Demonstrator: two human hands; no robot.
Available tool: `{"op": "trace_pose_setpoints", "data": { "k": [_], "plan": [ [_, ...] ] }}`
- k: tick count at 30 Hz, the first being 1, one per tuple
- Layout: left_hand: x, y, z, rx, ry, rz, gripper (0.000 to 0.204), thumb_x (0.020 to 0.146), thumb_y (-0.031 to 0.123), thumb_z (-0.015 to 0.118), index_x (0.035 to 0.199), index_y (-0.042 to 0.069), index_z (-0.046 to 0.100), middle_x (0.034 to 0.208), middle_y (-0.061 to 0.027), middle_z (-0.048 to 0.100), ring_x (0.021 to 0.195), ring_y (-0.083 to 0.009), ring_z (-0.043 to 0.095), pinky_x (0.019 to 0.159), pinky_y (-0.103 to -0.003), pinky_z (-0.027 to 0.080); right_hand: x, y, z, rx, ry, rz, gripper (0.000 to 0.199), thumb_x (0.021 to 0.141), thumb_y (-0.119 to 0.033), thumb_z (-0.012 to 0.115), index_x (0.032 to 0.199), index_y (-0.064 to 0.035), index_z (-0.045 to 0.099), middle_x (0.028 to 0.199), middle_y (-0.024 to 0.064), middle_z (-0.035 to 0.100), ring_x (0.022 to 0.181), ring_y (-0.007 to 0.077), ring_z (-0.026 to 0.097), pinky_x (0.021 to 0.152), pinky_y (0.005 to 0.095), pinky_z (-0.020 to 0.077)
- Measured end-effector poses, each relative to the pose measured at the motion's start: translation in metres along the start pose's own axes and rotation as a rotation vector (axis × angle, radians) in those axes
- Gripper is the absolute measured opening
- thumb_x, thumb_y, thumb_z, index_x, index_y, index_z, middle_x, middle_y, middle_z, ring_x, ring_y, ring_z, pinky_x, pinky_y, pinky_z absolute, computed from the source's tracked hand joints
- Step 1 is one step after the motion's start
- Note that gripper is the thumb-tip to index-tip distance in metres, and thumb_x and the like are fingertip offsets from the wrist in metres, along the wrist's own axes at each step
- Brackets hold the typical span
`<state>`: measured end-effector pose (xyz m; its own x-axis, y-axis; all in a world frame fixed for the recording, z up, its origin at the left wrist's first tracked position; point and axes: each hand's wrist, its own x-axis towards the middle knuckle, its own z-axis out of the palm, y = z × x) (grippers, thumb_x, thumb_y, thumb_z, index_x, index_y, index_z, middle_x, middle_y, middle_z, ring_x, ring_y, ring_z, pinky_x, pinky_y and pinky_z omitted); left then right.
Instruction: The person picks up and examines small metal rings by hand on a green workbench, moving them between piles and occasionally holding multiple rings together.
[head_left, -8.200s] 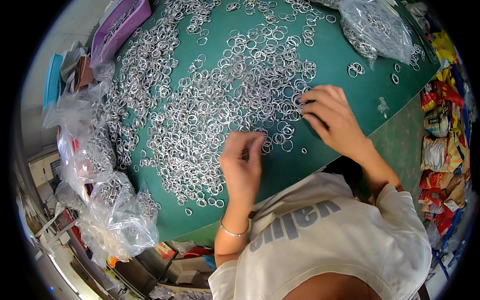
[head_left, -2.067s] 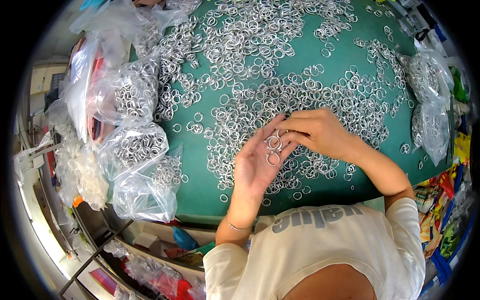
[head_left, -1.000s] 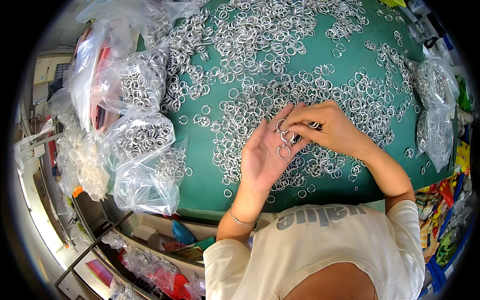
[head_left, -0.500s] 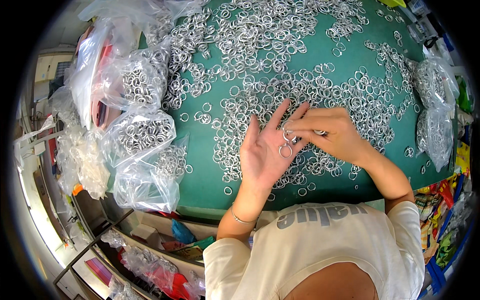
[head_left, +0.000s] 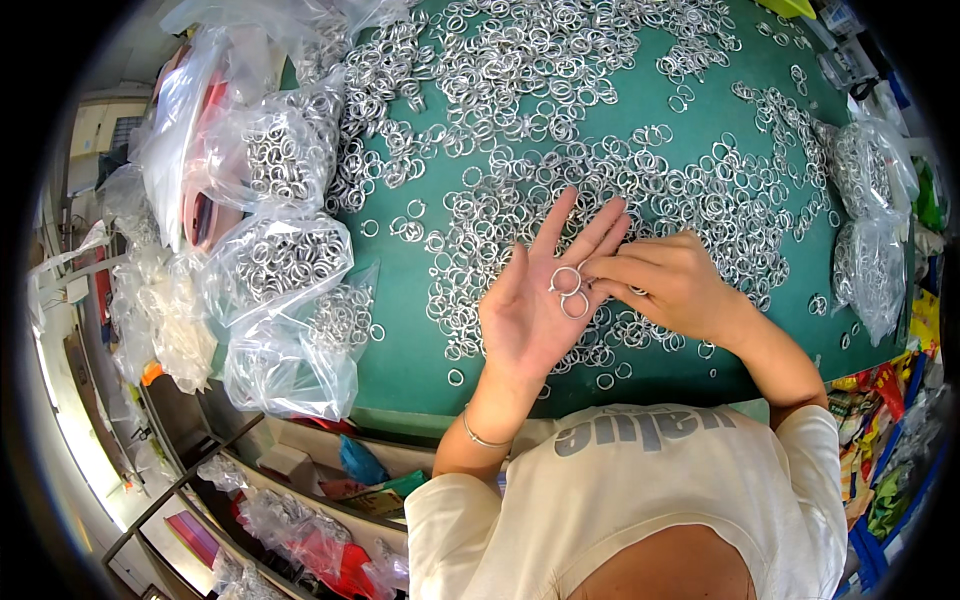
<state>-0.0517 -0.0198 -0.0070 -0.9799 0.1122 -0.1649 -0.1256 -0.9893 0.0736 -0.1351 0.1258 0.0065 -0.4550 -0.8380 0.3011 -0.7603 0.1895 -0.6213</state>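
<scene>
The left hand [head_left: 535,300] lies palm up over the green table mat [head_left: 405,350], its fingers stretched out flat and slightly spread, gripping nothing. Two small silver metal rings [head_left: 568,290] rest on it near the base of the fingers — one sits just above the other, and they touch or overlap. A thin silver bracelet [head_left: 482,436] circles the left wrist.

The right hand [head_left: 670,285] comes in from the right with its fingers curled and drawn together; its fingertips [head_left: 592,270] meet the two rings on the open palm. Whether they actually pinch a ring or only press on it cannot be told from this view.

Under and around both hands, a broad scatter of loose silver rings [head_left: 560,150] covers most of the mat, thick at the far side and thinner toward the near edge, where a few single rings lie apart.

To the left, clear plastic bags filled with rings [head_left: 285,265] are heaped along the mat's edge, some spilling rings onto the green surface. Two more clear bags of rings [head_left: 870,210] stand at the right edge. The person wears a cream short-sleeved shirt [head_left: 660,500] — it fills the lower part of the view.
</scene>
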Motion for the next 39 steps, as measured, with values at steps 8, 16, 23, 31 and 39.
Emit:
{"op": "trace_pose_setpoints", "data": {
  "k": [8,16,23,31,39],
  "plan": [
    [-0.011,-0.002,-0.007,0.297,0.319,-0.013,0.046,0.092,0.009,0.038,0.135,0.000,0.028,0.133,-0.0258,0.035,0.120,-0.0310,0.041,0.088,-0.037,0.044,-0.009,0.010,0.002,0.010,0.056,0.051,0.011,0.074,-0.012,0.066,0.084,-0.0087,0.062,0.065,0.0045,0.061,0.058,0.0214,0.061,0.046,0.0319,0.0460],
    [-0.019,0.011,-0.020,0.895,0.493,0.203,0.026,0.092,0.007,0.041,0.114,-0.004,0.051,0.084,-0.0054,0.057,0.055,-0.0034,0.040,0.041,-0.015,0.029,-0.013,0.013,-0.006,-0.069,-0.195,0.280,0.009,0.079,-0.017,0.061,0.080,-0.0079,0.060,0.063,0.0105,0.060,0.056,0.0306,0.058,0.052,0.0389,0.0452],
    [0.027,0.046,-0.014,1.392,0.468,0.422,0.023,0.093,0.006,0.039,0.105,-0.002,0.057,0.067,0.0024,0.048,0.053,-0.0010,0.036,0.044,-0.016,0.028,0.030,0.057,0.019,-0.094,0.149,0.426,0.014,0.078,-0.019,0.063,0.086,-0.0081,0.064,0.057,0.0128,0.059,0.054,0.0314,0.058,0.050,0.0399,0.0450],
    [0.039,0.083,-0.028,1.658,0.482,0.496,0.021,0.093,0.012,0.045,0.101,-0.001,0.060,0.054,0.0037,0.043,0.048,-0.0027,0.034,0.044,-0.019,0.027,0.027,0.062,0.017,-0.255,-0.040,0.295,0.013,0.079,-0.020,0.063,0.087,-0.0089,0.063,0.066,0.0113,0.062,0.059,0.0300,0.060,0.052,0.0393,0.0459],
    [0.035,0.081,-0.022,2.251,0.567,0.360,0.017,0.076,0.012,0.067,0.088,0.002,0.062,0.054,-0.0109,0.054,0.046,-0.0263,0.051,0.047,-0.036,0.040,0.059,0.059,0.036,-0.309,0.010,0.175,0.011,0.080,-0.020,0.059,0.079,-0.0093,0.063,0.069,0.0109,0.063,0.063,0.0296,0.061,0.054,0.0403,0.0462]
  ]
}}
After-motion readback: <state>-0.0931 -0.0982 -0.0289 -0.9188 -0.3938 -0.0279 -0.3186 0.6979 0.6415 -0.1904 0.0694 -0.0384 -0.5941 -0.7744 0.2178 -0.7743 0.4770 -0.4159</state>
